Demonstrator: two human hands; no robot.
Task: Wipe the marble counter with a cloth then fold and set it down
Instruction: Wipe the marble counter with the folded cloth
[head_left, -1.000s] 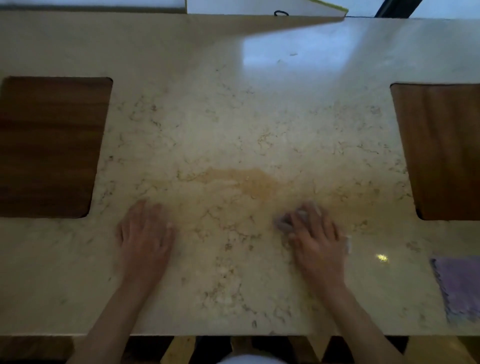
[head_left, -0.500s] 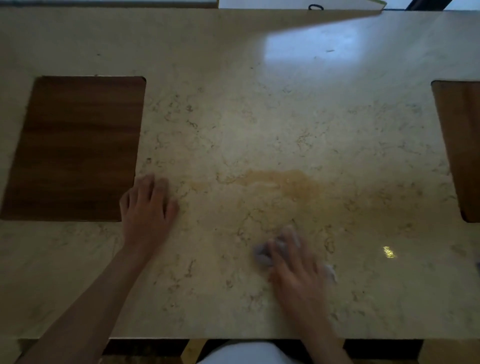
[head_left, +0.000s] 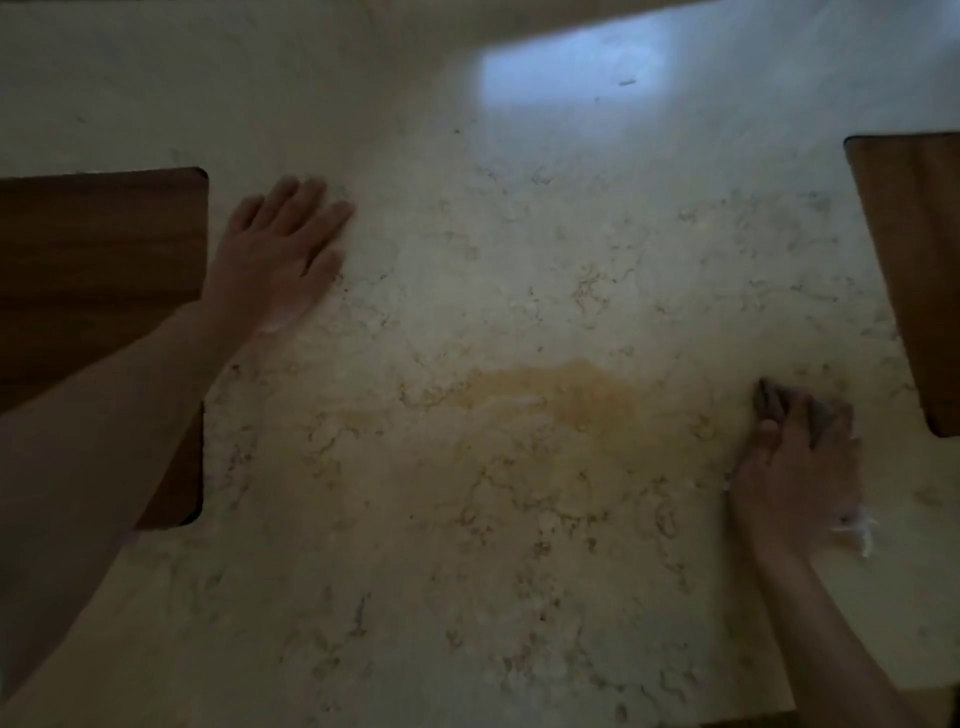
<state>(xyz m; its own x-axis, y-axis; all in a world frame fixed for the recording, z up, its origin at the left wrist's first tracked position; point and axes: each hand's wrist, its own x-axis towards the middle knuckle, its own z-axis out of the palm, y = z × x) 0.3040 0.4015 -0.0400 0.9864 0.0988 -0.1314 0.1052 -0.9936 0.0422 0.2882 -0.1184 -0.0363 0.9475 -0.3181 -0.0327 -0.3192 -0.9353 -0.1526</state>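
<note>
The cream marble counter (head_left: 519, 260) with brown veins fills the view, and a yellowish patch (head_left: 550, 395) marks its middle. My right hand (head_left: 795, 467) presses a small greyish cloth (head_left: 769, 402) flat on the marble at the right. Most of the cloth is hidden under the palm; a dark edge shows past the fingertips and a pale fringe (head_left: 857, 530) sticks out by the wrist. My left hand (head_left: 275, 254) lies flat on the counter at the upper left, fingers spread, holding nothing.
A dark wooden inset (head_left: 93, 270) sits just left of my left hand and partly under the forearm. A second wooden inset (head_left: 919, 260) lies close to the right of the cloth. A window reflection (head_left: 571, 78) brightens the far side. The front edge (head_left: 831, 701) shows at lower right.
My right hand has swept the cloth from the middle front of the counter to the right, near the right wooden inset. The view has closed in on the counter. My left hand stays flat.
</note>
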